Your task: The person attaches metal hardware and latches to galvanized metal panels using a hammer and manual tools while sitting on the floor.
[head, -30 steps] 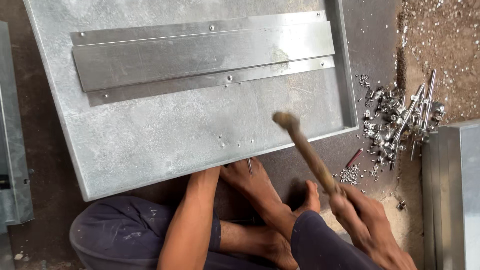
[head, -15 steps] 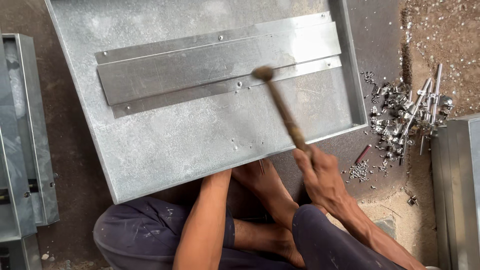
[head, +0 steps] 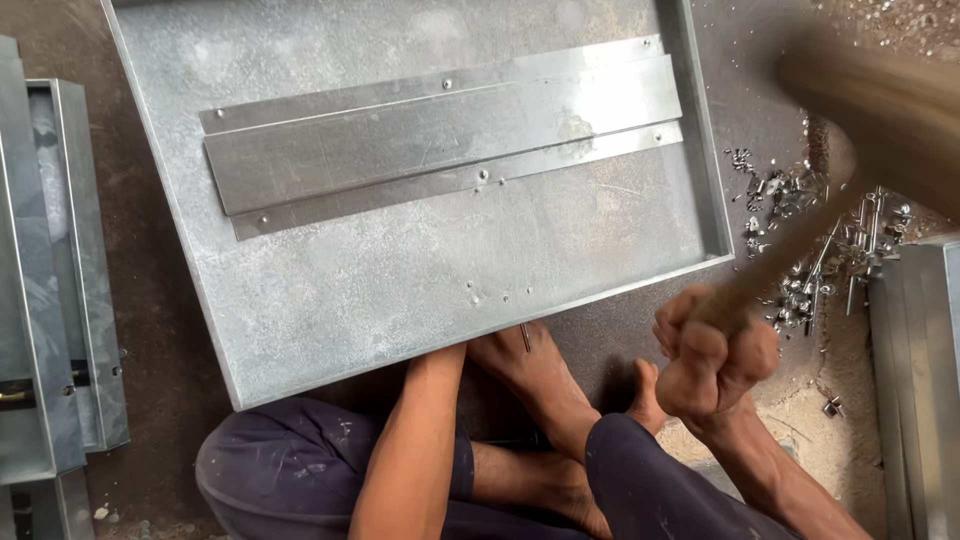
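Right now your right hand (head: 715, 352) is clenched in a tight fist around the lower end of a brown wooden-handled hammer (head: 800, 235), all fingers wrapped round the shaft; the handle slants up and to the right from the fist, and its upper part and head are smeared into a broad blur near the top right corner, so you cannot make out the head's shape. Your left forearm (head: 415, 450) runs up from the bottom edge and disappears under the near rim of the large grey galvanised sheet-metal tray (head: 400, 290), so the left hand is hidden and you cannot tell whether it is spread or closed. That tray lies flat on the floor, up and to the left of your fist, its near right corner close to the knuckles but apart from them. Riveted across its upper half is a long folded steel strip (head: 440, 140), tilted slightly, well away from the hammer. Your bare foot (head: 530, 375) rests against the tray's near edge, with a small thin metal pin (head: 525, 337) just beside it. A scatter of loose silver rivets and metal scraps (head: 810, 240) lies on the floor behind the hammer handle, right of the tray. More grey metal channel pieces (head: 60, 280) sit at the far left.
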